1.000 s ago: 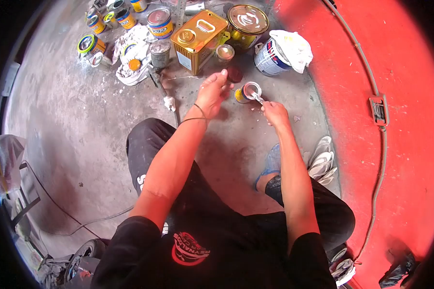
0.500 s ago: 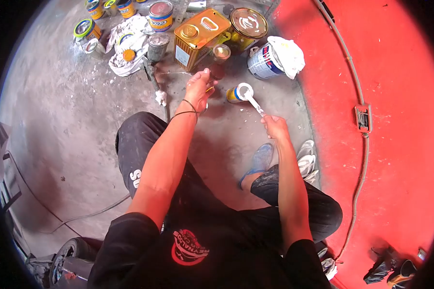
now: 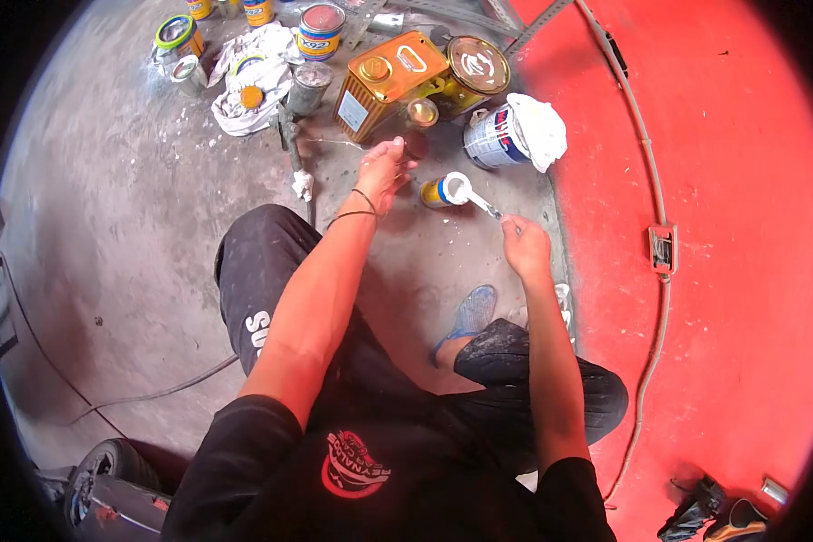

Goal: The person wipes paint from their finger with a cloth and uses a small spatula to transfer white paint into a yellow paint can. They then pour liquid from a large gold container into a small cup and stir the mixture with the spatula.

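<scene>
Small can (image 3: 434, 193), shown in the head view on the concrete floor (image 3: 397, 257) in front of the seated person, just below and between a square tin (image 3: 363, 99) and a white-topped bucket (image 3: 491, 142). Its mouth faces toward the right hand (image 3: 527, 244); whether it stands fully upright cannot be told. The right hand has its fingers closed around the far end of a white-coated stick (image 3: 484, 205), pinching it between thumb and forefinger, with the coated end at the can's mouth; whether that end touches the rim is too small to tell. The left hand (image 3: 384, 172), beside the can but apart from it, appears to pinch a dark disc (image 3: 415, 145) by its edge. Principal hazards, as judged: the can, unsupported by either hand, could tip if the stick were levered hard against its rim; white material could drip onto the floor or the nearby sandal (image 3: 475, 312) if the loaded stick were drawn out carelessly; and the disc could slip if its narrow hold loosened.
</scene>
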Demonstrator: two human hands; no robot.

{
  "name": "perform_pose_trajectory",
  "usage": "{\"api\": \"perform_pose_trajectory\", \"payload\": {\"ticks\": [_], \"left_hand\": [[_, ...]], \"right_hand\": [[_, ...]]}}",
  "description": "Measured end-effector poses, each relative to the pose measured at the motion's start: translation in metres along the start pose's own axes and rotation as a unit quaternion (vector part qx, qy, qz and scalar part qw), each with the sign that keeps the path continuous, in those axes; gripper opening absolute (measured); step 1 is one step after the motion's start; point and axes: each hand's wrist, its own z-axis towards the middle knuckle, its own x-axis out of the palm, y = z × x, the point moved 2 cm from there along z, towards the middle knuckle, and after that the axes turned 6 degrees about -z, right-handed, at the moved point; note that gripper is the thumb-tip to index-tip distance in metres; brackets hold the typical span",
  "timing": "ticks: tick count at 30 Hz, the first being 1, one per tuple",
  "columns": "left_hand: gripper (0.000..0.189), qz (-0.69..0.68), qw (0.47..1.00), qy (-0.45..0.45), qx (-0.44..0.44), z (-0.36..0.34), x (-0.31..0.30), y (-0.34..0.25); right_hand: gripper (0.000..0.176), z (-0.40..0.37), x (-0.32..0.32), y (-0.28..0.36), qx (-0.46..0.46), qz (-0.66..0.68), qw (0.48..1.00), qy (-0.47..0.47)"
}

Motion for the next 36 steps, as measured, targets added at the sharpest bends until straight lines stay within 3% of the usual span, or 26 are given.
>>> {"api": "perform_pose_trajectory", "payload": {"ticks": [3,6,18,24,27,36], "left_hand": [[0.019,0.005,1.000,0.007,-0.005,0.000,0.004,0.005],[0.019,0.011,1.000,0.022,-0.013,0.002,0.004,0.011],[0.016,0.049,0.997,0.050,-0.042,0.009,0.006,0.036],[0.012,0.088,0.994,0.039,-0.047,0.009,0.011,0.049],[0.012,0.118,0.991,0.044,-0.041,0.009,0.008,0.058],[0.017,0.177,0.983,0.047,-0.019,-0.008,0.017,0.074]], "right_hand": [[0.034,0.000,0.006,0.020,-0.100,-0.096,0.990,-0.017],[0.034,-0.011,0.034,0.026,-0.132,-0.187,0.973,-0.027],[0.037,-0.059,0.038,-0.005,-0.107,-0.161,0.981,-0.014],[0.036,-0.062,0.056,-0.012,0.001,0.008,1.000,-0.024],[0.039,-0.071,0.062,-0.004,0.166,0.254,0.953,0.004],[0.041,-0.080,0.064,0.017,0.179,0.311,0.933,-0.013]]}}
